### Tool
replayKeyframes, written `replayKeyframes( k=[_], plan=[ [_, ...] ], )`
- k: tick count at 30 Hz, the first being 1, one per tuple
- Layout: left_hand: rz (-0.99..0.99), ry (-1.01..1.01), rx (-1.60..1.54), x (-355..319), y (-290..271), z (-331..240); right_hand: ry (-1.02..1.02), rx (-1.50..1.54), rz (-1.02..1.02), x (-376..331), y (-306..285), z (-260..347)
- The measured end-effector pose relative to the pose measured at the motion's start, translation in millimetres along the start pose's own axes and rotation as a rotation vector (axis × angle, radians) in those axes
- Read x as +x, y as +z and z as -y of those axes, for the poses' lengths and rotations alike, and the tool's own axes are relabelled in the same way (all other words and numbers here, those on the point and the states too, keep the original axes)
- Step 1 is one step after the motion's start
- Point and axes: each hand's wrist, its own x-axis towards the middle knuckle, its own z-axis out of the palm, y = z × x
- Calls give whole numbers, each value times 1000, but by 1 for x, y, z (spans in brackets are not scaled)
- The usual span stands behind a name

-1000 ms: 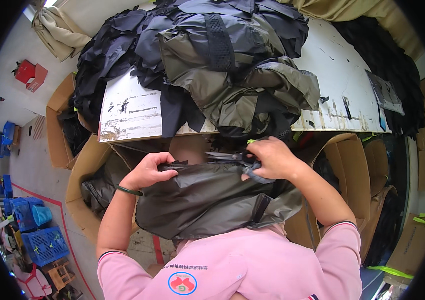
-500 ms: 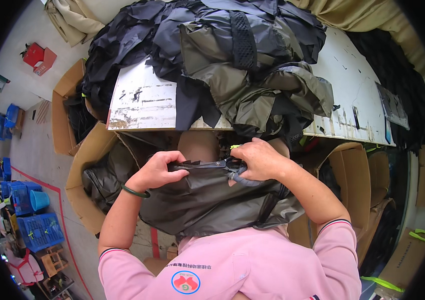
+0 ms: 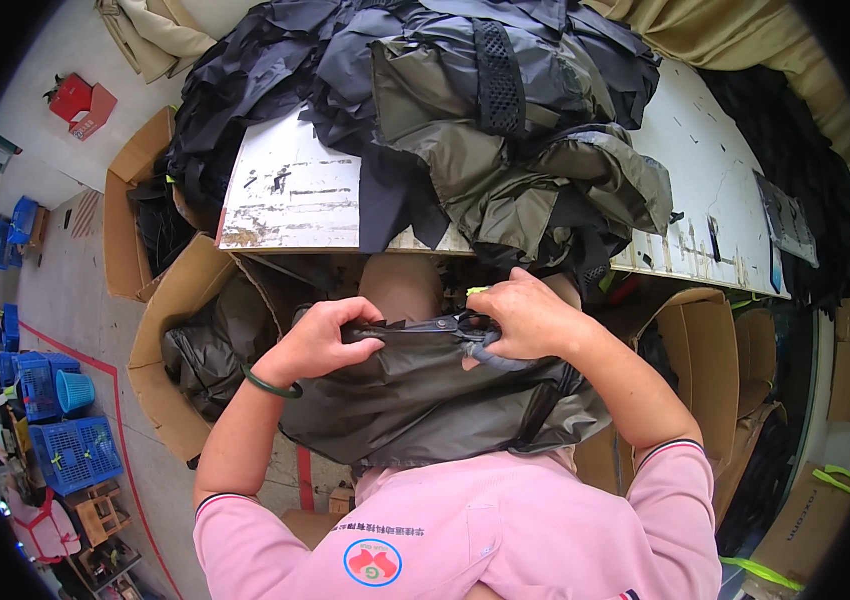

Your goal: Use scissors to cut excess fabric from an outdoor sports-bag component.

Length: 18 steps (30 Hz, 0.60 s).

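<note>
Across my lap lies a dark olive-grey piece of thin, shiny fabric [image 3: 425,400]. My left hand [image 3: 323,340] pinches its upper edge between thumb and fingers. Wrapped around the handles of a pair of scissors [image 3: 437,326] is my right hand [image 3: 530,318]. The scissor blades point left along the fabric's edge, toward my left fingertips. Some grey wrapping shows on the lower handle, and a bit of yellow-green sticks out by my right fingers. How far the blades are apart, and whether fabric lies between them, is hard to make out.
Ahead stands a worn white table [image 3: 295,195], heaped with black and olive fabric [image 3: 535,190]. Cardboard boxes flank me: one with dark fabric at left [image 3: 183,350], another at right [image 3: 700,345]. Blue plastic baskets [image 3: 75,455] stand on the floor farther left.
The scissors and my right hand have shifted very slightly to the right. My left hand keeps its pinch on the fabric. The whole view has tilted a little.
</note>
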Motion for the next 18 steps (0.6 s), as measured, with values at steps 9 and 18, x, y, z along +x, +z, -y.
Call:
replayKeyframes(
  k=[9, 18],
  plan=[
    [-14, 23, 13, -4, 3, -6, -4, -22, 65, 7, -5, 7],
    [8, 23, 7, -3, 2, -12, 31, -19, 51, 5, -3, 9]
  ],
)
